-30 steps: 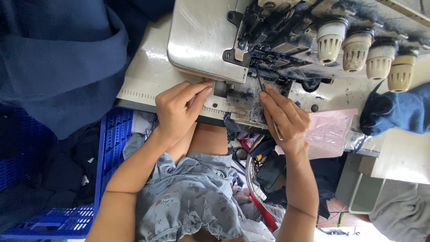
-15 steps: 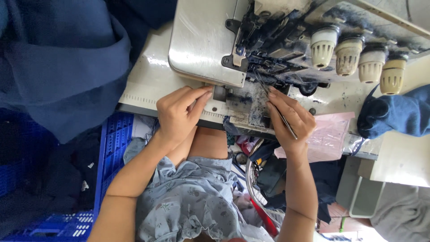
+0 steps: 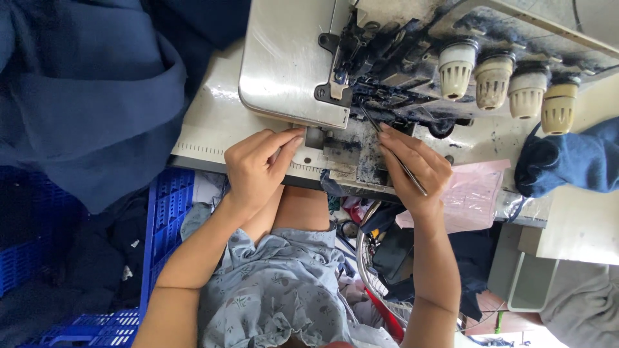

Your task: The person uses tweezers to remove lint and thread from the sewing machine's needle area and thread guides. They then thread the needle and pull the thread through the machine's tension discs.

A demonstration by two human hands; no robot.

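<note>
Both hands work at the bench edge, hemmed in by the overlock sewing machine above and a heap of dark blue cloth at the left. The left hand lies flat, fingers together, touching the machine's small plate. The right hand pinches slim tweezers, tips pointing into the needle area. Four cream tension knobs stand close above; a pink bag lies just beside the right wrist.

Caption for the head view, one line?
Right hand pokes tweezers into an overlock sewing machine; left hand rests at its front edge.
</note>
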